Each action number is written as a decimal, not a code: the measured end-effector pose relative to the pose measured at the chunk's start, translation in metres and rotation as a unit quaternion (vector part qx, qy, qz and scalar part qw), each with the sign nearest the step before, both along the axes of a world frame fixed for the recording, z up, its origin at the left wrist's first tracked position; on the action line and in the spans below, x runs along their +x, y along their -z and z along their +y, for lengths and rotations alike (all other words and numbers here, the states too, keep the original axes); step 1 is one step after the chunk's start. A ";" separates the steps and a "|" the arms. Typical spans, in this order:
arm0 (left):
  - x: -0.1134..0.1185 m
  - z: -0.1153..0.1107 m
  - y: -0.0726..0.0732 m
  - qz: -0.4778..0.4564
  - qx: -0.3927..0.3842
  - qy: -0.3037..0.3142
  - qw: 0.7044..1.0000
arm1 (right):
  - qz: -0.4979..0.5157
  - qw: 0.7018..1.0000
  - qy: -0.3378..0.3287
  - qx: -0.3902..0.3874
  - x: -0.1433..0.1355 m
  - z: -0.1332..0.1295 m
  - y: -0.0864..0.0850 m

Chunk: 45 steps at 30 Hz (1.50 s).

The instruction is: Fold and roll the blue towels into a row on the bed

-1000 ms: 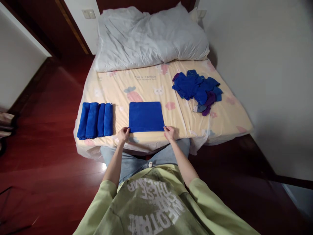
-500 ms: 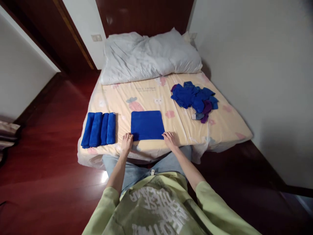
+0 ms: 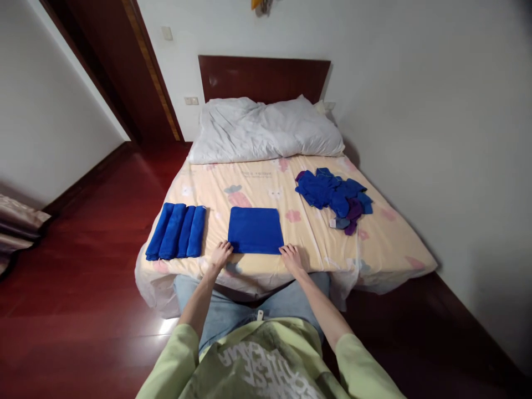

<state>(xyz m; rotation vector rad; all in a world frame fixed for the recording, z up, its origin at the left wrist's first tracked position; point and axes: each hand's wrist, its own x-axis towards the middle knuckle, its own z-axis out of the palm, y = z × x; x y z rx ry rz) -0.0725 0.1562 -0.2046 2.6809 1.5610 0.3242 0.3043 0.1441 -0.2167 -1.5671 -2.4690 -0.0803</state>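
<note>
While both hands rest flat on the bed point(image 3: 386, 244), the left hand point(image 3: 220, 254) and right hand point(image 3: 292, 258) touch the near corners of one folded blue cloth point(image 3: 255, 230), gripping nothing; four rolled cloths point(image 3: 177, 230) lie left.

Both arms reach forward; the left hand point(image 3: 220, 254) and the right hand point(image 3: 292, 258) lie flat, fingers extended.

Your head camera is looking forward and down from above your chest, facing the bed point(image 3: 386, 244) lengthwise toward the headboard point(image 3: 264, 77). It is sitting close over the near edge, taking in the whole mattress, walls and floor point(image 3: 83, 288).
</note>
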 end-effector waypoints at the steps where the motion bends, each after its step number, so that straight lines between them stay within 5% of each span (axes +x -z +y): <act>1: -0.004 -0.001 0.002 -0.003 -0.002 0.010 1.000 | 0.001 1.000 -0.012 0.003 0.003 -0.003 0.000; 6: -0.031 -0.035 0.031 -0.030 -0.012 0.082 0.996 | 0.028 0.996 -0.088 0.006 0.021 -0.034 0.012; 10: -0.039 -0.062 0.046 -0.084 -0.027 0.055 0.995 | 0.077 0.994 -0.077 0.010 0.022 -0.050 0.021; 22: -0.030 -0.055 0.017 -0.277 -0.081 0.016 0.957 | 0.203 0.972 -0.104 -0.052 0.032 -0.040 0.011; 27: -0.025 -0.043 0.008 -0.313 -0.127 -0.100 0.936 | 0.334 0.937 0.001 -0.106 0.032 -0.025 0.012; 33: -0.019 -0.023 0.005 -0.301 -0.162 -0.181 0.922 | 0.449 0.846 0.137 -0.253 0.025 -0.003 0.011; 45: -0.013 0.000 -0.006 -0.218 -0.216 -0.242 0.921 | 0.434 0.861 0.156 -0.214 0.022 0.013 0.029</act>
